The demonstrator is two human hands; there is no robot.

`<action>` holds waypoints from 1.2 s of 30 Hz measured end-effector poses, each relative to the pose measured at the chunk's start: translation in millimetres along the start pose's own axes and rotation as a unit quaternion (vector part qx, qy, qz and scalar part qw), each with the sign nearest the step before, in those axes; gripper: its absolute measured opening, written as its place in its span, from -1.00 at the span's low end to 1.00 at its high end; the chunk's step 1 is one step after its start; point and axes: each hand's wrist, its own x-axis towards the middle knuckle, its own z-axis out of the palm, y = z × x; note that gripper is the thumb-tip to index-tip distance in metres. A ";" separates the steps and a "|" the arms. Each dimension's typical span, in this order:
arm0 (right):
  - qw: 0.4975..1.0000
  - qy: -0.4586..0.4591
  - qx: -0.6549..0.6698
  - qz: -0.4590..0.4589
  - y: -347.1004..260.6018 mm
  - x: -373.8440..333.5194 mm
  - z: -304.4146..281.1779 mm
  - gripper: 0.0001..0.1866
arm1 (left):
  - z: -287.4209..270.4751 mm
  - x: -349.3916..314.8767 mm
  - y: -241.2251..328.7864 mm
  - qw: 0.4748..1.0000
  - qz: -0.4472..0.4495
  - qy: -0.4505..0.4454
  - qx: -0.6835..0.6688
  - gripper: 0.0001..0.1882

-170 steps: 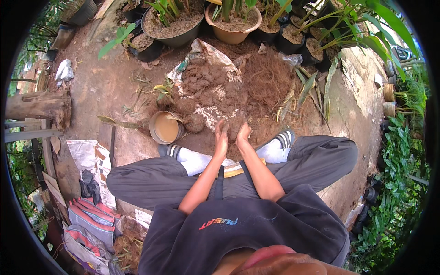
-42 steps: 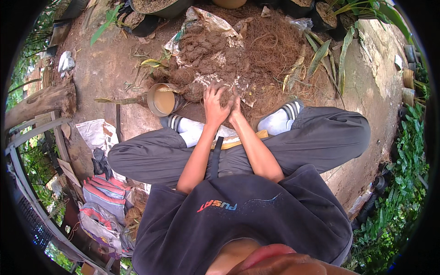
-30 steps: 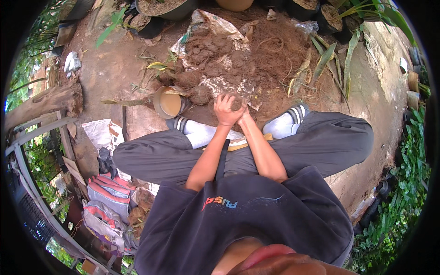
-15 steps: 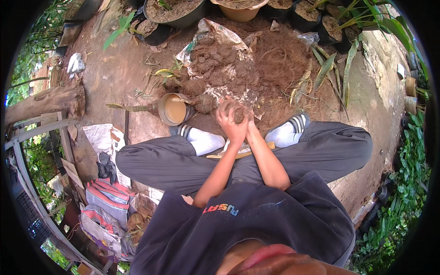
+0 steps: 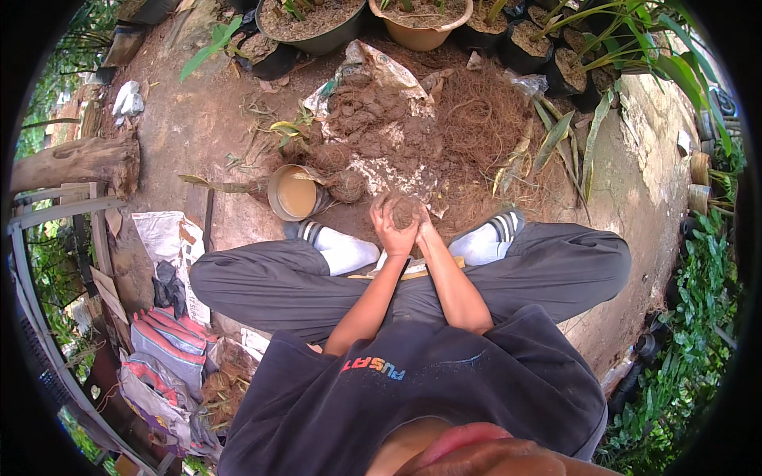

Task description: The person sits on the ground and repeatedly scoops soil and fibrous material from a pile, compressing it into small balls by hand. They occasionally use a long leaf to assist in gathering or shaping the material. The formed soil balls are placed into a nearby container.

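Note:
Between my two hands sits a brown ball of mud (image 5: 406, 211), roughly round and fist-sized. My left hand (image 5: 388, 225) curls round its left side, and my right hand (image 5: 428, 226) cups it from the right, its fingers partly hidden behind the ball. Just beyond them, wet brown mud (image 5: 373, 113) lies heaped on a white sack (image 5: 379, 63). To its right spreads a mat of reddish-brown fibre (image 5: 484, 107). A fibrous round ball (image 5: 347, 186) rests on the ground at the left, beside a tub of cloudy tan water (image 5: 297, 194).
Potted plants (image 5: 311, 32) line the far side. Long cut leaves (image 5: 553, 141) lie at the right of the fibre. My crossed legs (image 5: 262, 278) frame the near ground. Folded striped sacks (image 5: 171, 349) and a log (image 5: 79, 164) are at the left, leafy plants (image 5: 698, 317) at the right.
My hands have drawn a little nearer to my body with the mud ball, and more of the ball shows between them. The whole view has shifted slightly.

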 end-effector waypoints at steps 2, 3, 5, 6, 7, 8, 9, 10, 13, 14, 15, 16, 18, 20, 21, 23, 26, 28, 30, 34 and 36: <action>1.000 0.019 0.007 0.009 0.0 -5.5 4.3 -0.36 | -0.9 -0.4 -6.0 1.000 0.009 -0.008 0.002 -0.50; 0.999 0.034 0.012 0.013 -0.6 -6.9 6.9 -0.37 | 0.0 -1.4 -7.9 1.000 0.000 -0.008 -0.014 -0.51; 0.998 0.053 0.019 0.015 -0.1 -5.7 6.6 -0.38 | 2.4 2.5 -8.0 0.999 -0.014 -0.009 -0.049 -0.52; 0.998 0.062 0.023 0.018 1.3 -4.2 7.6 -0.38 | -0.6 3.2 -9.3 1.000 0.001 -0.012 -0.014 -0.54; 0.997 0.070 0.028 0.024 -0.2 -5.6 7.6 -0.38 | 0.0 2.9 -10.1 1.000 -0.004 -0.012 -0.022 -0.54; 0.996 0.077 0.030 0.029 -1.3 -5.2 8.9 -0.39 | 0.4 3.5 -11.4 0.999 -0.009 -0.013 -0.031 -0.54; 0.995 0.085 0.034 0.039 -1.8 -5.2 10.1 -0.39 | 0.6 4.0 -12.9 0.999 -0.013 -0.016 -0.040 -0.54; 0.994 0.087 0.037 0.051 -5.3 -6.1 13.3 -0.39 | 0.8 5.0 -13.3 0.998 -0.032 -0.019 -0.049 -0.55; 0.990 0.081 0.037 0.110 -29.7 -12.5 43.9 -0.40 | 3.8 9.8 -36.2 0.988 -0.122 -0.035 -0.089 -0.57; 0.990 0.003 0.053 0.131 -31.1 -5.3 36.6 -0.41 | 3.0 11.1 -40.3 0.985 -0.131 -0.043 -0.106 -0.55; 0.994 0.012 0.012 0.108 -32.0 -3.6 36.6 -0.40 | 5.1 11.5 -42.5 0.985 -0.135 -0.025 -0.102 -0.52; 0.996 0.024 -0.028 0.086 -31.2 -5.8 40.9 -0.40 | 7.0 11.1 -43.8 0.985 -0.140 -0.009 -0.096 -0.50; 0.996 0.041 -0.056 0.050 -15.7 16.0 14.5 -0.36 | 9.7 10.5 -46.2 0.972 -0.172 0.003 -0.159 -0.45; 0.939 0.053 -0.331 -0.079 -10.5 21.0 7.4 -0.37 | 15.8 7.7 -60.1 0.954 -0.233 0.025 -0.189 -0.42; 0.876 0.058 -0.458 -0.143 -10.1 21.7 5.2 -0.38 | 19.2 6.1 -66.8 0.943 -0.262 0.034 -0.204 -0.40; 0.822 0.112 -0.536 -0.156 -21.6 6.3 25.5 -0.46 | 21.7 5.2 -81.8 0.859 -0.381 0.010 -0.342 -0.45; 0.761 0.169 -0.605 -0.162 -43.0 -28.3 62.0 -0.55 | 21.0 10.2 -86.6 0.660 -0.523 -0.006 -0.538 -0.53; 0.670 0.200 -0.666 -0.260 -34.7 -24.5 61.7 -0.47 | 19.1 15.1 -82.0 0.598 -0.544 -0.030 -0.589 -0.56; 0.637 0.210 -0.687 -0.280 -30.4 -19.5 56.6 -0.40 | 15.4 16.5 -70.1 0.561 -0.556 -0.049 -0.612 -0.52; 0.834 0.138 -0.476 -0.242 -24.1 -3.0 38.8 -0.48 | 21.2 14.0 -78.8 0.606 -0.557 -0.077 -0.563 -0.52; 0.958 0.058 -0.210 -0.187 -4.7 31.4 0.5 -0.57 | 19.4 19.1 -63.2 0.623 -0.566 -0.101 -0.530 -0.51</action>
